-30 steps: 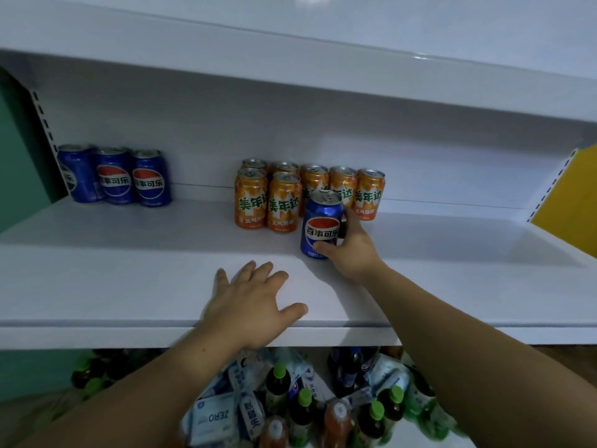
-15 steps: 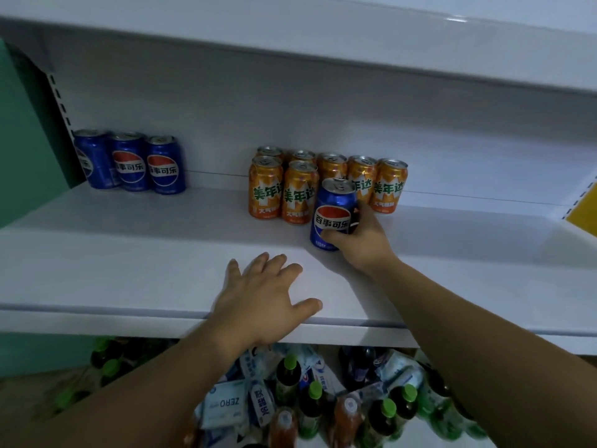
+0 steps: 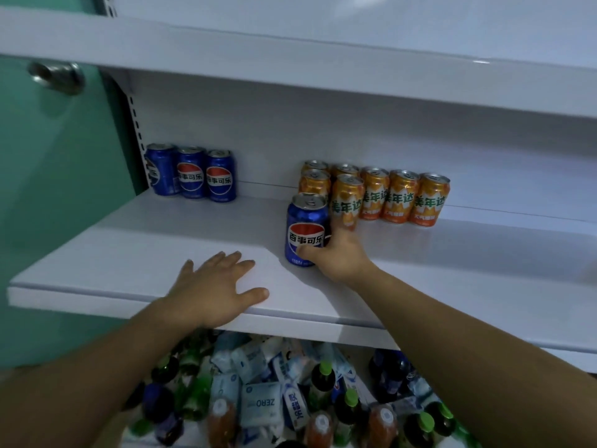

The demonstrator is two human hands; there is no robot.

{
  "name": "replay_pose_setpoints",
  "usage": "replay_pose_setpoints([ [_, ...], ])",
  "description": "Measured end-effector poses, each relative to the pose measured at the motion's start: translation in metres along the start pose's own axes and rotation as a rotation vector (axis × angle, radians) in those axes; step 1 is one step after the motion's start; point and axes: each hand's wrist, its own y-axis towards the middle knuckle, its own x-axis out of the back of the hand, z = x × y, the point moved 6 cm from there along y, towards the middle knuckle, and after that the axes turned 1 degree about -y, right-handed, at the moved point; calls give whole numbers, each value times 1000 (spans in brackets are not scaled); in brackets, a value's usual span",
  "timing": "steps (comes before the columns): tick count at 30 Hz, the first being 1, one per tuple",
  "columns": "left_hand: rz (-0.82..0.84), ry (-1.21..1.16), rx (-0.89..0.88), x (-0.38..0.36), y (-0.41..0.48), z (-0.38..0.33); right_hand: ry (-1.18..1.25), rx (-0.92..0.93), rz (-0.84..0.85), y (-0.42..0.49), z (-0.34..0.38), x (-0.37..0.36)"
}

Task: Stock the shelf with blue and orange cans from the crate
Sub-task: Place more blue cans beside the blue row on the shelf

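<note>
1. Two hands are at the white shelf (image 3: pixel 129 253); the right hand (image 3: pixel 339 253) grips an upright blue can (image 3: pixel 305 231), thumb on the front and fingers curled behind it.
2. That can stands on the shelf just in front of the left end of the orange cans (image 3: pixel 387 197).
3. The left hand (image 3: pixel 216 282) lies flat, palm down, fingers spread, near the shelf's front edge, holding nothing.
4. Three more blue cans (image 3: pixel 190 173) stand in a row at the back left corner, well apart from the orange group.
5. Seven orange cans are upright: five at the back, two in front.
6. Below the shelf is a heap of bottles and packets (image 3: pixel 274 399).
</note>
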Motion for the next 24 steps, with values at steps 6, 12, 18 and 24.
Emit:
replay_pose_setpoints([
  [6, 37, -38, 135, 15, -1, 98, -1, 6, 41, 22, 25, -44],
  [12, -50, -49, 155, 12, 4, 116, 51, -11, 19, 57, 37, -79],
  [18, -105, -93, 152, 11, 4, 118, 11, -1, -62, 110, 33, -113],
  [24, -135, -83, 140, 11, 5, 121, -79, -7, -106, 154, 26, -125],
])
